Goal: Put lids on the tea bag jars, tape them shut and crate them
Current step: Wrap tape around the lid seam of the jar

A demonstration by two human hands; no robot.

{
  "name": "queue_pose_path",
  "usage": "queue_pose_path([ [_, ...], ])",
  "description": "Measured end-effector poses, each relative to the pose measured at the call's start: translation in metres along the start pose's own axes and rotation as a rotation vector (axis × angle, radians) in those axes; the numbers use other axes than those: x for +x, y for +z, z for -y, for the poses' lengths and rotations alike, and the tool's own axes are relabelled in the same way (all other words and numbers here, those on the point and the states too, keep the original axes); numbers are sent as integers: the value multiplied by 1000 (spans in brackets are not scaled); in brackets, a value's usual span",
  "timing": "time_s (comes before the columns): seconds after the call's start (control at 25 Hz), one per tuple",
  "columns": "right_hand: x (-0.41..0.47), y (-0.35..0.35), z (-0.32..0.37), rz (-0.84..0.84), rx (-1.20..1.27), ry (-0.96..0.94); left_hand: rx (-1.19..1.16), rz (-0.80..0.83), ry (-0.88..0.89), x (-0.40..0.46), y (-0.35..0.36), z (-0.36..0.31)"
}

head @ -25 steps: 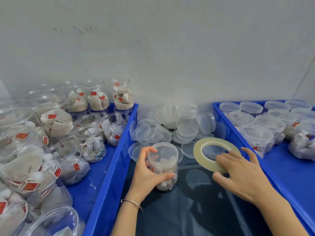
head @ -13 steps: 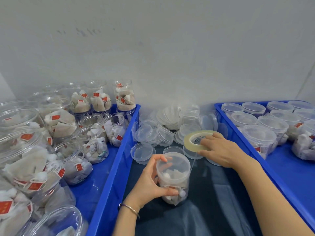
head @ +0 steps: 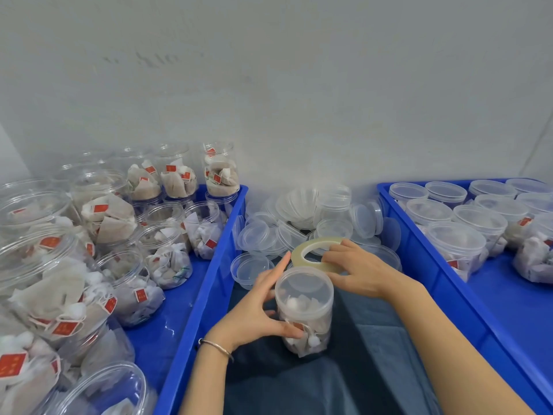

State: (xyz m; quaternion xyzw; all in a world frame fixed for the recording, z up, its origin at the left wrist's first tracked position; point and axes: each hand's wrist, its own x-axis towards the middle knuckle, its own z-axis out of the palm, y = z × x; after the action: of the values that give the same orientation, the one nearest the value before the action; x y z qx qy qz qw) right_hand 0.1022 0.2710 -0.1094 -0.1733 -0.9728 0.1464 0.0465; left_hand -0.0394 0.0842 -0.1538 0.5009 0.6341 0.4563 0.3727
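A clear plastic jar [head: 303,313] of tea bags, with a lid on top, stands on the dark cloth between two blue crates. My left hand [head: 257,313] grips its left side, thumb across the front and index finger raised along the lid. Just behind the jar, my right hand [head: 357,269] holds a roll of clear tape [head: 317,254], fingers over its right edge, the roll tilted close to the lid.
The left blue crate [head: 209,283] holds several open jars of tea bags [head: 167,259]. Lidded jars [head: 454,247] fill the right blue crate [head: 419,256]. A heap of loose clear lids [head: 260,235] lies against the wall behind the hands.
The left hand drew the jar nearer and turned it. The right hand carried the tape roll leftward, from the right crate's edge to just behind the jar lid.
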Motion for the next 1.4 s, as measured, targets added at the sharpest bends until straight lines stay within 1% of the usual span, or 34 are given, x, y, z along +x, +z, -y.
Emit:
queue_pose_path([
  [0.12, -5, -2, -3, -17, 31, 39, 200, -196, -30, -5, -3, -15],
  [0.16, -7, -2, -4, -17, 22, 62, 304, -240, -31, -8, -3, -21],
  [0.24, -10, -2, -4, -27, -35, 92, 582, -256, -52, -10, 8, -35],
  [0.32, -14, 0, -2, -57, -85, 100, 755, -264, -168, -1, 33, -48],
  [0.4, -17, 2, 0, -80, -98, 102, 837, -355, -269, 16, 55, -61],
  [0.48, -19, 4, 0, -88, -111, 102, 831, -376, -295, 30, 63, -69],
  [0.6, -23, 4, -10, -97, -106, 111, 762, -276, -292, 41, 51, -64],
  [0.76, -28, 0, -21, -115, -35, 63, 710, -196, -291, 43, 38, -57],
  [0.88, -27, -1, -23, -108, -70, 63, 763, -164, -279, 42, 41, -56],
  [0.96, -25, -1, -21, -97, -95, 86, 820, -186, -250, 39, 45, -56],
  [1.08, -20, -1, -14, -92, -131, 96, 775, -237, -232, 37, 50, -61],
  [1.16, -17, -2, -10, -87, -151, 90, 748, -249, -280, 39, 56, -68],
  [1.24, -16, -2, -8, -88, -160, 87, 784, -270, -330, 42, 67, -72],
  [1.32, -18, -2, -9, -96, -166, 90, 871, -359, -303, 42, 77, -69],
  [1.4, -19, -1, -10, -98, -166, 90, 938, -484, -224, 41, 81, -60],
])
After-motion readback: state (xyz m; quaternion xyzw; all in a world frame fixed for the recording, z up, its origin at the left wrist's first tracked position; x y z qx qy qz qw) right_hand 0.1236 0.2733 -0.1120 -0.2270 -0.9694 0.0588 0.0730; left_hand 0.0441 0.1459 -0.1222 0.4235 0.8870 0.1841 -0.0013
